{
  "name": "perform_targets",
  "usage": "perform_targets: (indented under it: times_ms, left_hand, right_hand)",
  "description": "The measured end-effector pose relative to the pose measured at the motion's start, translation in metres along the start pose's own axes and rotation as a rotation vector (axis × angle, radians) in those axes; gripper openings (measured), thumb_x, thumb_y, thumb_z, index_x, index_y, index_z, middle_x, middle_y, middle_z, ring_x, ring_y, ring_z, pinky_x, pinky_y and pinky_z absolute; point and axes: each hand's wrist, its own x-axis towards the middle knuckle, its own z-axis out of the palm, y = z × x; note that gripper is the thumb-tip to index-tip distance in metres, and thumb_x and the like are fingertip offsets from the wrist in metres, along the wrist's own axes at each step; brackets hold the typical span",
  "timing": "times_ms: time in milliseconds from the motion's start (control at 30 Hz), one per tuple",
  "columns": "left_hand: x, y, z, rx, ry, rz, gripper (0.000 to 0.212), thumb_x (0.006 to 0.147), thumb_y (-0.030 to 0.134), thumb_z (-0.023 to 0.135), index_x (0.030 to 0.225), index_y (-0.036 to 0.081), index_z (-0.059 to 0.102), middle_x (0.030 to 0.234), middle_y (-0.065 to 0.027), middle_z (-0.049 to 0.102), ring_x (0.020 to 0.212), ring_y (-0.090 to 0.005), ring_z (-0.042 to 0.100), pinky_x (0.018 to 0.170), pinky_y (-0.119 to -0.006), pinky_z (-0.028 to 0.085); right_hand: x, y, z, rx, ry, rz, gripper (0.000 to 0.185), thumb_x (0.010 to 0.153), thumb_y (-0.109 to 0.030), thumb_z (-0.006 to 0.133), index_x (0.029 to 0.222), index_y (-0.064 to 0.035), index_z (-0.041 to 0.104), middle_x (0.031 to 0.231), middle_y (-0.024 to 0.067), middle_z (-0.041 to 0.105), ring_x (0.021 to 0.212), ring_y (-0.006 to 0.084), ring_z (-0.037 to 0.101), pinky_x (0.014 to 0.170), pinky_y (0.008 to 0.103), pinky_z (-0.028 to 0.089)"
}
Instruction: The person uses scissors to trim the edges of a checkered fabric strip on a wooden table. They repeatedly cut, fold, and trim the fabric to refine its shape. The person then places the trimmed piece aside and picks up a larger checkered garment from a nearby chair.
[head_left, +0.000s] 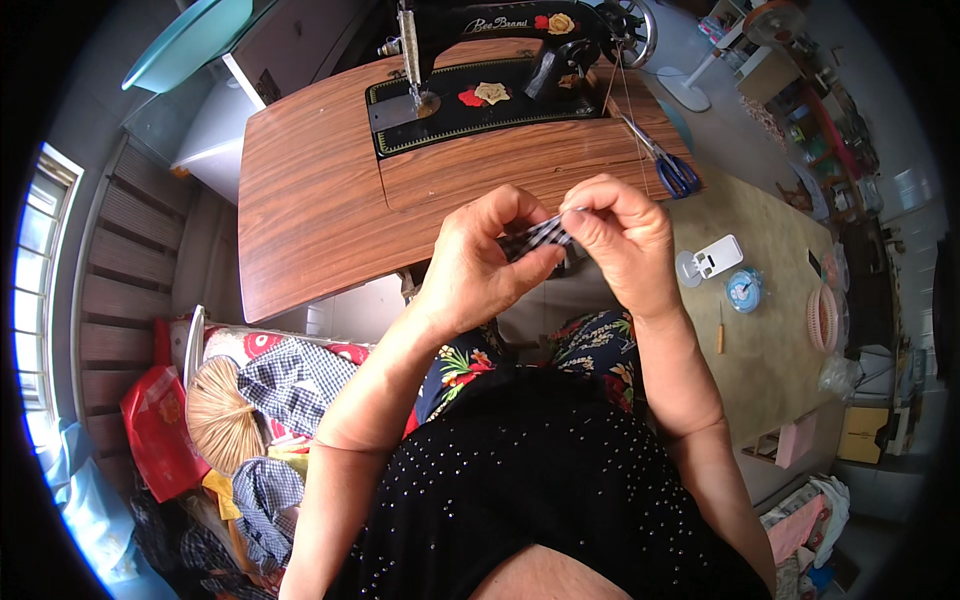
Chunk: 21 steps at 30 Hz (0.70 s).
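Observation:
Between my two hands is a small piece of black-and-white checked cloth (546, 234), held up in front of the sewing table's near edge. My left hand (487, 255) curls around the cloth, its thumb and fingers pinching it; part of the cloth is hidden inside the palm. With thumb and forefinger, my right hand (619, 240) grips the cloth's upper right tip. Beyond them stands a black Bee Brand sewing machine (499, 30) with painted roses, on a wood-grain tabletop (315, 187). Its needle and presser foot (417, 94) have no cloth under them.
Blue-handled scissors (675, 172) lie at the tabletop's right end. On the table to the right are a white phone stand (716, 259), a blue lidded container (743, 291), a wooden-handled awl (721, 337) and a pink basket (823, 319). At left lie checked cloth (300, 379) and a woven fan (221, 412).

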Motion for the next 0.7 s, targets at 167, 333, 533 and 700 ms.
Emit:
perform_targets:
  times_ms: [167, 333, 533, 700]
  left_hand:
    - [-0.005, -0.013, -0.019, 0.161, -0.018, 0.055, 0.026, 0.069, 0.000, 0.072, 0.091, 0.002, 0.058, 0.078, -0.0045, 0.060, 0.072, -0.0130, 0.058, 0.069, -0.026, 0.047]
    - [-0.016, -0.027, -0.035, 0.093, 0.021, 0.076, 0.038, 0.067, -0.004, 0.073, 0.100, 0.004, 0.055, 0.080, -0.0026, 0.058, 0.077, -0.0115, 0.057, 0.070, -0.027, 0.048]
    - [-0.025, -0.037, -0.043, -0.070, 0.052, 0.188, 0.034, 0.071, -0.010, 0.069, 0.095, 0.004, 0.051, 0.085, -0.0020, 0.052, 0.078, -0.0104, 0.055, 0.073, -0.026, 0.048]
    - [-0.025, -0.045, -0.053, 0.010, 0.033, 0.199, 0.030, 0.073, -0.009, 0.068, 0.094, 0.004, 0.052, 0.086, -0.0022, 0.053, 0.081, -0.0093, 0.055, 0.073, -0.025, 0.048]
  right_hand:
    - [0.006, 0.006, -0.017, 0.045, 0.035, -0.148, 0.006, 0.085, -0.003, 0.063, 0.089, -0.0020, 0.060, 0.084, 0.0001, 0.060, 0.075, 0.0035, 0.053, 0.068, 0.0173, 0.043]
    - [0.006, 0.007, -0.026, 0.078, 0.151, -0.153, 0.007, 0.085, -0.005, 0.064, 0.090, -0.0019, 0.060, 0.087, 0.0010, 0.061, 0.077, 0.0047, 0.053, 0.073, 0.0185, 0.043]
    - [0.006, 0.013, -0.026, 0.132, 0.252, -0.087, 0.009, 0.086, -0.009, 0.064, 0.092, -0.0031, 0.060, 0.084, -0.0011, 0.059, 0.074, 0.0038, 0.052, 0.068, 0.0176, 0.042]
    - [0.005, 0.022, -0.031, 0.163, 0.242, -0.023, 0.006, 0.089, -0.010, 0.059, 0.094, -0.0071, 0.058, 0.094, 0.0016, 0.059, 0.077, 0.0065, 0.053, 0.066, 0.0207, 0.043]
